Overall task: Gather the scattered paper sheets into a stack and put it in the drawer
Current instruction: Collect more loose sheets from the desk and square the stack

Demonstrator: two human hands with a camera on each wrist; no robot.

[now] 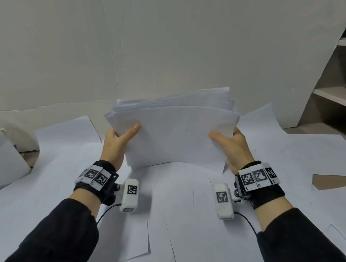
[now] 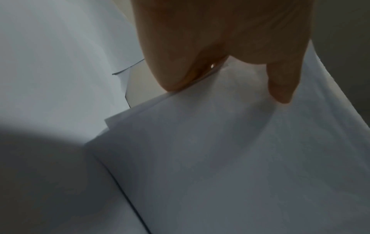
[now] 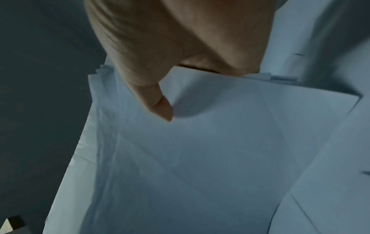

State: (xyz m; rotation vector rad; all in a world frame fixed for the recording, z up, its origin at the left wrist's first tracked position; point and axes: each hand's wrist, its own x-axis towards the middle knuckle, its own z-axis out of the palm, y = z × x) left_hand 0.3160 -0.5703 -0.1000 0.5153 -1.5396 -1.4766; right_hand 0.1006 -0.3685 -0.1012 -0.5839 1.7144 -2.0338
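Left hand [image 1: 117, 140] pinching the paper stack [image 1: 176, 134] at its left edge, right hand [image 1: 232, 146] pinching its right edge, stack standing on end mid-desk on loose sheets [image 1: 180, 199], shelf unit [image 1: 331, 98] beyond the desk's right edge.

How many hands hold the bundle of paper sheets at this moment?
2. The left hand grips the left edge of the upright bundle of sheets, thumb on the front. The right hand grips the right edge the same way. The other fingers are hidden behind the paper.
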